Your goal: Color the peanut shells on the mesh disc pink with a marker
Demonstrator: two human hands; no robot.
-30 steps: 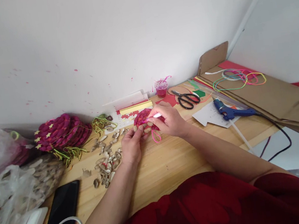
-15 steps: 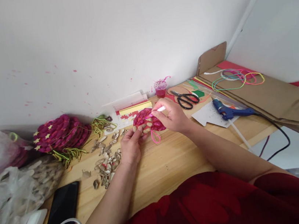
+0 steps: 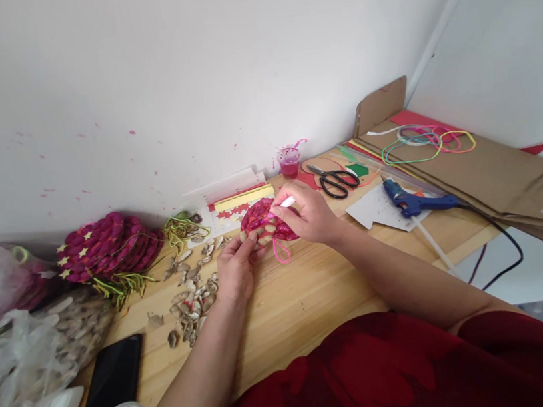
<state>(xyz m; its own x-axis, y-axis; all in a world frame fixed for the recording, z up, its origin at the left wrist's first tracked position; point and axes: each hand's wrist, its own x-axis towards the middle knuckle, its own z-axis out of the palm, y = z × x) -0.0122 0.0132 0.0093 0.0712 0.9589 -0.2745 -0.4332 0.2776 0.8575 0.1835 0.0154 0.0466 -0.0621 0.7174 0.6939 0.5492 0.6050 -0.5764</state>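
Note:
My left hand pinches the lower left edge of a round magenta piece covered in shells, some still pale beige. A pink loop of cord hangs from its lower edge. In my right hand is a slim brush with a white handle, its pink tip touching the piece near the middle. Part of the piece is hidden behind my right fingers. A plastic cup of pink paint stands behind, against the wall.
Loose shells lie left of my left hand. Further left are stacked magenta discs, plastic bags and a black phone-like slab. At right are scissors, a blue glue gun and cardboard with coloured cords.
The brush tip has shifted slightly left and down over the piece, with my right hand. The whole view has moved a little; my left hand keeps its hold.

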